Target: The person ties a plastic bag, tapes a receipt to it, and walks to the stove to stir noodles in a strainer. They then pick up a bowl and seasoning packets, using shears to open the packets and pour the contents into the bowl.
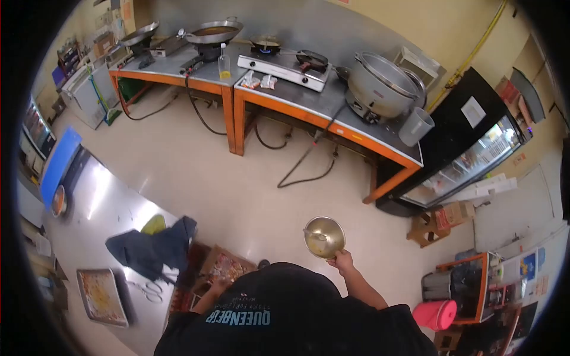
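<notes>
My right hand (pixel 341 261) is closed on the rim of a round metal mixing bowl (pixel 332 228), held out over the floor. Inside the bowl are some yellowish residue and a thin utensil, perhaps a whisk, too small to be sure. My left hand (pixel 219 287) is low beside my body, close to an open cardboard box (pixel 234 256) with colourful small items in it; its fingers do not show clearly. To its left, a dark cloth (pixel 151 246) and a pair of scissors (pixel 149 291) lie on the steel table (pixel 119 207).
A baking tray (pixel 104 296) sits on the steel table. Ahead, orange-framed benches hold woks (pixel 215 31), a white gas stove (pixel 285 71) with a lit burner, and a big pot (pixel 380 86). Gas hoses (pixel 306 157) hang below. A black fridge (pixel 457 133) and pink bucket (pixel 435 314) stand right.
</notes>
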{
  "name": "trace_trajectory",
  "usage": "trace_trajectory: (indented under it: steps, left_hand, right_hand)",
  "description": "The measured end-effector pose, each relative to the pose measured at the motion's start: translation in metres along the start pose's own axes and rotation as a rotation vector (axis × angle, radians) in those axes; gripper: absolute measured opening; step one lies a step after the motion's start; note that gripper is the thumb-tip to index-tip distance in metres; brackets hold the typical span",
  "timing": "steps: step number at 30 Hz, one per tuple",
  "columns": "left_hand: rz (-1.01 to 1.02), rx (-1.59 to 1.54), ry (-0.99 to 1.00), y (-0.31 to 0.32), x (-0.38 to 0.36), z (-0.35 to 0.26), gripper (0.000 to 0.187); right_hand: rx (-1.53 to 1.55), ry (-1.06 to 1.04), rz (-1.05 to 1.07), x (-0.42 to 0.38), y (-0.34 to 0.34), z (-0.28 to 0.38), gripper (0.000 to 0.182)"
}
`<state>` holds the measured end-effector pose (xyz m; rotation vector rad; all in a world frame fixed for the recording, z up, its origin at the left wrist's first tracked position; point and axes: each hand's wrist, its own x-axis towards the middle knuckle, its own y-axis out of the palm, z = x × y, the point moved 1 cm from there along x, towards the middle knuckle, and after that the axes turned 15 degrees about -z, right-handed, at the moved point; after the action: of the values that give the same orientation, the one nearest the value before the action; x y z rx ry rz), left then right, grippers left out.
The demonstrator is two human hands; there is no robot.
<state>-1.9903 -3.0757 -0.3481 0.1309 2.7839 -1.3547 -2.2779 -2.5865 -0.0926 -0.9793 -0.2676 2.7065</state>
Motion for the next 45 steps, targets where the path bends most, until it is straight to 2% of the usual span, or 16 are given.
trace_trajectory:
  steps: [1, 2, 3, 8, 11, 15, 19, 23, 28, 31, 32, 35, 38, 41, 43, 45]
  left_hand:
    - [-0.227, -0.387, -0.401, -0.070, 0.062, -0.044, 0.035]
    - [-0.159, -0.248, -0.491, -0.177, 0.134, -0.128, 0.044]
    - [-0.311, -0.487, -0.505, -0.166, 0.186, -0.095, 0.047]
    - [-0.510, -0.575, -0.234, -0.308, 0.394, -0.118, 0.037]
    - [-0.568, -0.526, -0.287, -0.336, 0.476, -0.090, 0.037]
    - [-0.594, -0.619, -0.503, -0.310, 0.551, -0.036, 0.041]
    - [-0.651, -0.740, -0.501, -0.324, 0.598, -0.039, 0.032]
    - [-0.732, -0.455, -0.381, -0.406, 0.704, -0.036, 0.024]
    - [-0.557, -0.212, -0.191, -0.516, 0.914, -0.014, 0.022]
    - [-0.634, 0.068, 0.223, -0.526, 1.033, 0.058, 0.029]
    - [-0.479, 0.256, 0.198, -0.534, 1.057, 0.067, 0.028]
    - [-0.125, 0.651, 0.243, -0.552, 1.104, 0.085, 0.027]
    - [-0.085, 0.629, 0.294, -0.557, 1.121, 0.100, 0.032]
    - [-0.081, 0.500, 0.284, -0.553, 1.126, 0.112, 0.032]
    - [-0.043, 0.408, 0.293, -0.562, 1.127, 0.111, 0.031]
    - [-0.182, 0.277, 0.311, -0.565, 1.126, 0.119, 0.024]
  right_hand:
    - [-0.025, -0.019, 0.023, 0.021, 0.012, 0.021, 0.023]
    - [-0.051, -0.033, 0.043, 0.040, 0.022, 0.040, 0.023]
    - [-0.078, -0.047, 0.060, 0.057, 0.033, 0.059, 0.023]
    - [-0.003, -0.062, 0.100, 0.166, 0.100, 0.163, 0.023]
    - [0.031, -0.120, 0.117, 0.225, 0.154, 0.245, 0.024]
    - [-0.042, -0.263, 0.150, 0.301, 0.225, 0.364, 0.024]
    - [-0.129, -0.355, 0.178, 0.369, 0.302, 0.478, 0.024]
    - [-0.232, -0.319, 0.226, 0.440, 0.376, 0.569, 0.024]
    - [-0.258, -0.280, 0.151, 0.479, 0.460, 0.617, 0.022]
    - [-0.211, -0.260, 0.027, 0.496, 0.484, 0.623, 0.025]
    - [-0.193, -0.250, -0.029, 0.492, 0.489, 0.625, 0.027]
    - [-0.550, -1.126, -0.600, 0.452, 0.503, 0.651, 0.026]
    - [-0.582, -1.270, -0.368, 0.429, 0.554, 0.687, 0.022]
    - [-0.542, -1.060, -0.039, 0.430, 0.654, 0.719, 0.016]
    - [-0.623, -1.232, 0.039, 0.473, 0.710, 0.717, 0.016]
    - [-0.797, -1.289, 0.035, 0.506, 0.746, 0.713, 0.021]
